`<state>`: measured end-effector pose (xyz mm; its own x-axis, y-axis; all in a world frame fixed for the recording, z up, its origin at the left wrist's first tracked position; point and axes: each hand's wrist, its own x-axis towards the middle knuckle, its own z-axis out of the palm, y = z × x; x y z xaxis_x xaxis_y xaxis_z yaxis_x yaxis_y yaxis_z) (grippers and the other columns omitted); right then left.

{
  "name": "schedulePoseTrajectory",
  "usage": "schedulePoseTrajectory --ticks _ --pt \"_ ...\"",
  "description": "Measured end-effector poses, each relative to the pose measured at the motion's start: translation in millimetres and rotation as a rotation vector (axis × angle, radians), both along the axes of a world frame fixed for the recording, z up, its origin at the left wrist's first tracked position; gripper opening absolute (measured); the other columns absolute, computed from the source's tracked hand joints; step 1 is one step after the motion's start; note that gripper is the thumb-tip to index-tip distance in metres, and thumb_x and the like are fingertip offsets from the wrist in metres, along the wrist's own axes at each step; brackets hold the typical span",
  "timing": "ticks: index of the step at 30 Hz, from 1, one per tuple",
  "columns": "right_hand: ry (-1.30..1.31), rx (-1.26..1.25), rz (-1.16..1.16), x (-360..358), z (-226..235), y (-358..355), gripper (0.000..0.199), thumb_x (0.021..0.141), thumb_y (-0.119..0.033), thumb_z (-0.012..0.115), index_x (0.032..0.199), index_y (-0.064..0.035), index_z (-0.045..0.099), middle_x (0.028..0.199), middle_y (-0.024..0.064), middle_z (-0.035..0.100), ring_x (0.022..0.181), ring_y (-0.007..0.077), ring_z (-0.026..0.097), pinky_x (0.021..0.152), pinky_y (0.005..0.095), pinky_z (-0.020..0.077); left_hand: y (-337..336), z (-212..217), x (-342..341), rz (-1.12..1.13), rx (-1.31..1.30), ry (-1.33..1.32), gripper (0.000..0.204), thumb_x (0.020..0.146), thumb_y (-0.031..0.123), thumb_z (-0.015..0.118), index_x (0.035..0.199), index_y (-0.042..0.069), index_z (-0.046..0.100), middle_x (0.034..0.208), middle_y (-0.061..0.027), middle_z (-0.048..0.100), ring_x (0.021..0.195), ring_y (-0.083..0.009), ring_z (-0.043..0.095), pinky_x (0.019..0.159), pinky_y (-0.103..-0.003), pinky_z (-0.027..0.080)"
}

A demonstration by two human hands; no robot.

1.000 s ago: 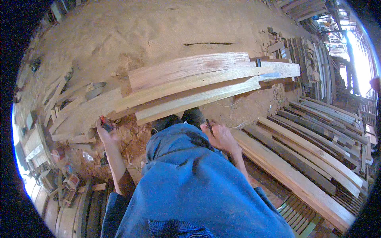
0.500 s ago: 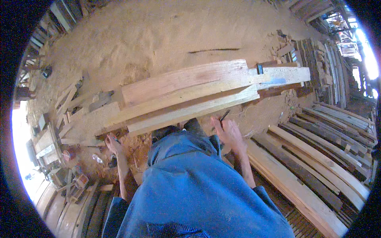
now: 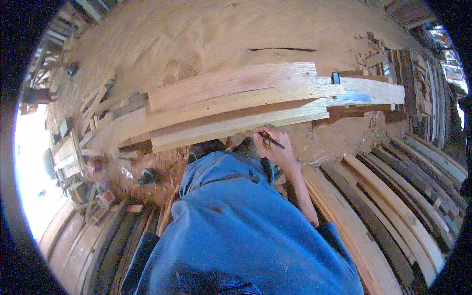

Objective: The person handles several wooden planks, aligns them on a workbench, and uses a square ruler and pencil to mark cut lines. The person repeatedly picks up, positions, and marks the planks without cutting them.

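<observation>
The right hand (image 3: 276,150) is closed around a dark pencil (image 3: 272,141), fingers pinched on its shaft, and its tip sits right at the near edge of the nearest pale plank (image 3: 236,127). That plank lies crosswise on a stack of long boards (image 3: 221,96) running left to right across the middle of the scene, resting on the sandy red ground (image 3: 206,34). The left hand is out of sight, hidden somewhere under the blue shirt (image 3: 236,221) that fills the near centre, so its grip cannot be told. Far right on the stack, a metal try square (image 3: 348,93) lies flat on the top board, its blade pointing right. To the near right, a bed of long planks (image 3: 393,211) fans away, some pale, some dark. On the left, short offcuts (image 3: 98,105) lie scattered beside the stack, and a small dark object (image 3: 149,175) sits on the ground just near of the boards, too small to identify.
</observation>
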<state>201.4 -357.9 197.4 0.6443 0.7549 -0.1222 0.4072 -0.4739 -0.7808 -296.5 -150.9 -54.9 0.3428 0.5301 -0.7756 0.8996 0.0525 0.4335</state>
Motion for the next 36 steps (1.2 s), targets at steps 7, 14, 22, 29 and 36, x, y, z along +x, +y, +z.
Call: schedulePoseTrajectory --ticks 7,14,22,29,36 --pt "-0.093 0.259 0.143 -4 -48 45 0.013 0.088 -0.015 0.068 0.096 -0.0045 0.067 0.081 0.0165 0.067 0.075 0.0334 0.066 0.067 0.0408 0.0522 37 32 49 -0.150 0.275 -0.098 0.042 0.088 0.042 0.065 0.092 0.000 0.063 0.067 -0.0066 0.060 0.060 -0.0197 0.056 0.058 -0.035 0.046" --pt "0.025 0.192 0.018 -18 -71 65 0.017 0.087 -0.017 0.072 0.086 -0.0034 0.061 0.064 0.0107 0.063 0.054 0.0227 0.062 0.053 0.0360 0.0492 42 56 64 0.261 0.243 -0.117 0.041 0.087 0.039 0.066 0.101 0.000 0.065 0.072 -0.0063 0.061 0.063 -0.0141 0.056 0.057 -0.034 0.045" --pt "-0.031 0.160 0.042 -12 -77 68 0.021 0.085 -0.017 0.074 0.080 -0.0037 0.059 0.062 0.0098 0.063 0.052 0.0214 0.062 0.052 0.0342 0.0496 -27 14 0 0.294 -0.001 -0.019 0.043 0.087 0.037 0.067 0.109 -0.001 0.065 0.091 -0.0105 0.069 0.080 -0.0194 0.063 0.071 -0.035 0.050" --pt "-0.126 0.244 0.023 -11 -81 73 0.021 0.083 -0.017 0.074 0.079 -0.0035 0.058 0.063 0.0119 0.063 0.053 0.0235 0.061 0.053 0.0350 0.0502 -58 15 -15 0.349 -0.002 -0.010 0.045 0.088 0.037 0.067 0.111 -0.001 0.065 0.097 -0.0126 0.069 0.087 -0.0211 0.064 0.076 -0.036 0.050" --pt "-0.053 0.194 0.028 -7 -79 71 0.022 0.081 -0.016 0.076 0.078 -0.0037 0.058 0.062 0.0116 0.062 0.053 0.0234 0.061 0.053 0.0352 0.0494 -30 18 16 0.375 0.053 -0.076 0.046 0.088 0.037 0.067 0.113 -0.002 0.065 0.103 -0.0148 0.070 0.094 -0.0228 0.064 0.082 -0.036 0.050"
